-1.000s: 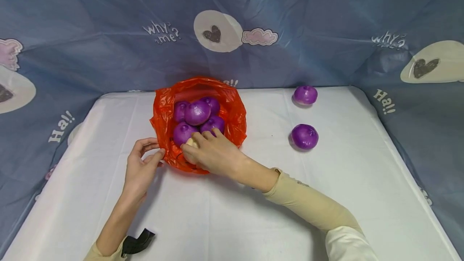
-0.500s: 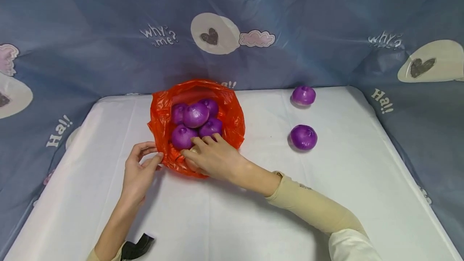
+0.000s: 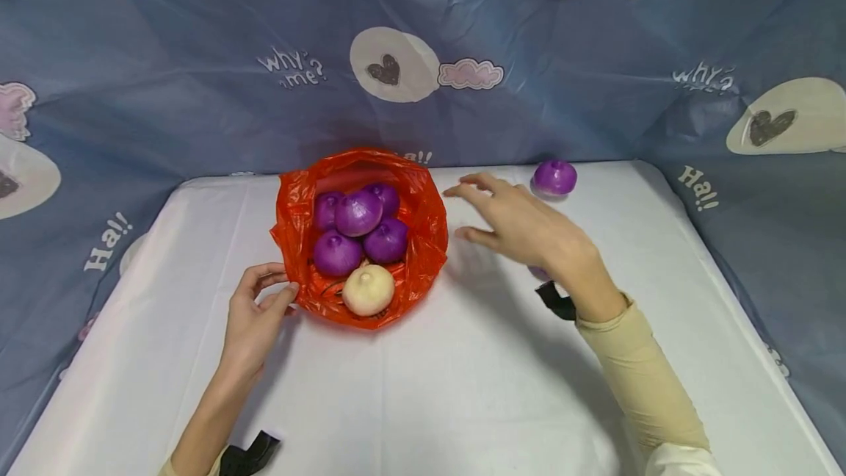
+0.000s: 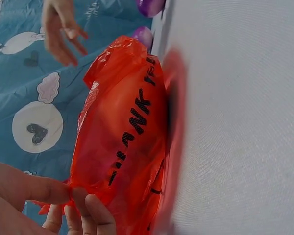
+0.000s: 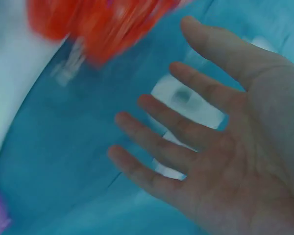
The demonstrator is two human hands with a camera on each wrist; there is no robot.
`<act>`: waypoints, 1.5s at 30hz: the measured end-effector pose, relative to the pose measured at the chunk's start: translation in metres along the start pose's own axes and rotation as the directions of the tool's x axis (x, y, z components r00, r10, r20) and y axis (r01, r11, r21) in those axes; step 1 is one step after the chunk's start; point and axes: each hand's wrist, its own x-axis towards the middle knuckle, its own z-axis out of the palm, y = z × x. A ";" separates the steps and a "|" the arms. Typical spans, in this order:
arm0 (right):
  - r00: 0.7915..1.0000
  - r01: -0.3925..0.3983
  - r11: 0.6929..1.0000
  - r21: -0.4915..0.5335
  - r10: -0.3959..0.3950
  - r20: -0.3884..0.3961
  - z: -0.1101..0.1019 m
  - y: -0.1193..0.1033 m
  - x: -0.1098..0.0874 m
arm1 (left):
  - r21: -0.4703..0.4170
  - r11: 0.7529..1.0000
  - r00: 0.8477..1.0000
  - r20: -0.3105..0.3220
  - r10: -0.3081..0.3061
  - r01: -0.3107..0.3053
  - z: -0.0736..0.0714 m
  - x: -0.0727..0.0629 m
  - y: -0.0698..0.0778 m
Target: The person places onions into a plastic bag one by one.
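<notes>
A red plastic bag (image 3: 429,241) stands with its mouth spread at the back left of the table. Several purple onions (image 3: 359,212) lie inside, and one pale onion (image 3: 368,290) sits in front of them. My left hand (image 3: 254,322) pinches the bag's left rim between thumb and fingers; the left wrist view shows this hand (image 4: 24,188) at the bag's edge, beside black lettering. To the right of the bag, my right hand (image 3: 529,222) hovers with spread fingers, holding nothing. Its bare palm (image 5: 235,171) shows in the right wrist view.
One purple onion (image 3: 554,178) rests at the table's back right. Another onion (image 3: 538,272) is mostly hidden behind my right wrist. A blue printed cloth (image 3: 581,42) hangs right behind the white-covered table (image 3: 423,402). Black straps are on both wrists.
My right hand has let go of the pale onion inside the bag, come out, and moved right above the table. The left hand stays on the bag's rim.
</notes>
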 end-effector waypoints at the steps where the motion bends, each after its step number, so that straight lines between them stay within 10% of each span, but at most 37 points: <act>1: 0.999 -0.053 0.998 0.023 0.053 0.005 -0.005 0.015 0.001 | -0.002 1.000 1.000 -0.001 0.001 -0.001 0.000 0.000 0.000; 10: 0.881 -0.446 0.895 0.011 0.437 0.179 -0.025 0.146 0.008 | -0.012 1.000 1.000 0.015 0.023 -0.023 -0.002 -0.002 -0.003; 16: 0.876 -0.450 0.892 0.053 0.429 0.219 -0.001 0.190 0.004 | 0.029 0.999 0.999 0.033 0.025 -0.026 -0.002 -0.002 -0.003; 45: 0.901 -0.427 0.904 -0.024 0.427 0.076 -0.011 0.156 0.007 | 0.022 0.999 0.999 0.041 0.032 -0.033 -0.001 0.001 -0.002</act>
